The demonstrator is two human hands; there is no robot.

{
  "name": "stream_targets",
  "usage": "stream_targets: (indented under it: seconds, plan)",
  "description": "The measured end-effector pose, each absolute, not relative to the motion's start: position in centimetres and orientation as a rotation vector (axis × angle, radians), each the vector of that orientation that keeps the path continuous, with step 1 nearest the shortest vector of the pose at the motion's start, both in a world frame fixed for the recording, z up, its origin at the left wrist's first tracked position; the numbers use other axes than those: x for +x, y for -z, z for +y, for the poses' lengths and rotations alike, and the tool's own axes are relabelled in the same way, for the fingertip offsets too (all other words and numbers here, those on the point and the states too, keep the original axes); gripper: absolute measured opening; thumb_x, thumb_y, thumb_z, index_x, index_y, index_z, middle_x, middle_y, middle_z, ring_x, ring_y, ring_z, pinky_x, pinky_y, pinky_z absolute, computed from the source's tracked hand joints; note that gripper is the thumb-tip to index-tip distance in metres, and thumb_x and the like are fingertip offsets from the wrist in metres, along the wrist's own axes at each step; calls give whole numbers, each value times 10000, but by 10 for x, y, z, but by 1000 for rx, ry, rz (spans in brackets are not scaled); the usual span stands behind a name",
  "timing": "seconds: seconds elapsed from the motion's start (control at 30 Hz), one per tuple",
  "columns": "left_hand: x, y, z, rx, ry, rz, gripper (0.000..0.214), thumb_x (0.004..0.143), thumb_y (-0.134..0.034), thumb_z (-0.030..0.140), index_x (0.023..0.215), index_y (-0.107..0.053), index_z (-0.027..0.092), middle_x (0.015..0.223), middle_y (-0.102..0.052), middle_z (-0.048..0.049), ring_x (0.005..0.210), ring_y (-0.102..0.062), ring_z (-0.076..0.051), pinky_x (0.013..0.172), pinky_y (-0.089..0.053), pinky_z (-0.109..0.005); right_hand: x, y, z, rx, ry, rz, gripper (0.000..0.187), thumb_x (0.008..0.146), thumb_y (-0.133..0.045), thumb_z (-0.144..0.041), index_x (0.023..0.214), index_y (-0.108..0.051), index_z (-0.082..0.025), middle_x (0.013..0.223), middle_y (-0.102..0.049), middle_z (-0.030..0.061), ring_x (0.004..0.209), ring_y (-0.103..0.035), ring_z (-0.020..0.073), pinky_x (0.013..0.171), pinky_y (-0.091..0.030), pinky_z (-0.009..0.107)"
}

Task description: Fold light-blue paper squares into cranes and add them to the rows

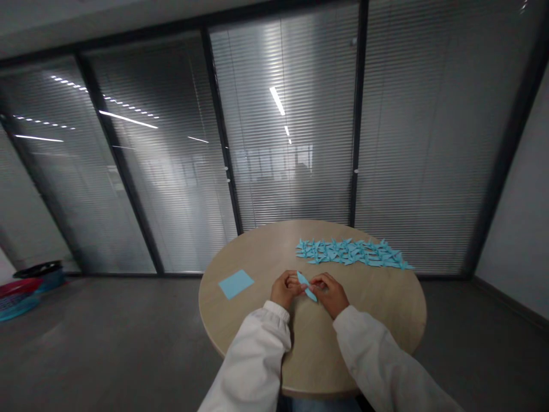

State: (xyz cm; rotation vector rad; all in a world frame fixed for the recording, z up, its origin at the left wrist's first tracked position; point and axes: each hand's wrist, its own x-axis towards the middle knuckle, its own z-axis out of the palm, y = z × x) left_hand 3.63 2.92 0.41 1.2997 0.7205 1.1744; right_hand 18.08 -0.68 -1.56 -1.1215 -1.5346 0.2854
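My left hand (283, 289) and my right hand (330, 293) meet over the middle of a round wooden table (377, 309). Both pinch a narrow, folded piece of light blue paper (306, 285) held between them, slanting from upper left to lower right. Fingers of both hands are curled on it. Both arms are in white sleeves. A flat light blue paper square (235, 284) lies on the table to the left of my left hand. Several folded blue paper figures (349, 252) lie in rows at the table's far right side.
Glass partitions with closed blinds (283, 131) stand behind the table. Stacked coloured baskets (26, 286) sit on the grey floor at far left. A white wall (523, 240) rises at right.
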Motion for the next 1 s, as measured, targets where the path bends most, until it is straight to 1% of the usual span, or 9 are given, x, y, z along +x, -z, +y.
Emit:
stream_targets:
  seconds: [0.07, 0.2, 0.33, 0.47, 0.63, 0.73, 0.9, 1.0]
  plan:
    - [36, -4, 29, 1281, -1157, 713, 488, 397, -770, 216, 817, -536, 132, 569, -581, 41, 524, -567, -115, 560, -521, -288, 181, 15, -6, -1116, -242, -1532, 78, 680, -553, -254, 722, -574, -192, 740, -550, 16, 706, -528, 153, 657, -441, 274]
    - [36, -4, 29, 1265, -1154, 705, 505, 391, -773, 209, 830, -538, 129, 579, -595, 30, 540, -578, -129, 577, -521, -304, 180, 17, -5, -1113, -226, -1476, 169, 668, -552, -229, 833, -538, -200, 724, -536, 1, 662, -514, 142, 630, -441, 267]
    - [36, -4, 29, 1277, -1171, 698, 507, 391, -769, 192, 840, -542, 124, 583, -598, 23, 534, -575, -122, 575, -516, -293, 179, 18, -4, -1108, -208, -1525, 54, 675, -541, -233, 719, -536, -201, 711, -525, 3, 645, -502, 140, 611, -429, 259]
    - [36, -4, 30, 1291, -1177, 713, 502, 391, -762, 176, 842, -547, 124, 578, -591, 24, 526, -572, -119, 577, -512, -289, 179, 17, -5, -1101, -219, -1533, 58, 678, -540, -254, 700, -532, -201, 690, -522, 1, 632, -497, 139, 598, -423, 256]
    - [36, -4, 31, 1360, -1192, 719, 463, 426, -732, 140, 851, -549, 111, 532, -563, 40, 478, -549, -95, 506, -478, -228, 177, 17, -5, -1110, -261, -1560, 62, 670, -541, -254, 662, -512, -199, 662, -518, -10, 618, -496, 132, 594, -424, 249]
    - [36, -2, 32, 1375, -1181, 719, 451, 446, -719, 130, 861, -545, 108, 540, -566, 38, 476, -544, -88, 504, -473, -219, 176, 17, -6, -1106, -250, -1573, 29, 681, -528, -223, 686, -514, -198, 668, -519, -7, 621, -501, 130, 599, -427, 246]
    - [38, 2, 31, 1399, -1146, 750, 437, 469, -720, 176, 862, -538, 119, 531, -559, 48, 491, -551, -98, 540, -500, -252, 177, 15, -8, -1121, -120, -1620, 36, 688, -509, -170, 703, -528, -197, 679, -527, 4, 624, -499, 134, 602, -419, 247]
    - [39, 4, 29, 1420, -1081, 773, 400, 517, -694, 205, 874, -531, 129, 520, -563, 49, 493, -563, -108, 541, -508, -265, 178, 16, -8, -1159, 12, -1637, 54, 671, -508, -145, 687, -522, -194, 667, -519, 8, 632, -491, 143, 620, -406, 257]
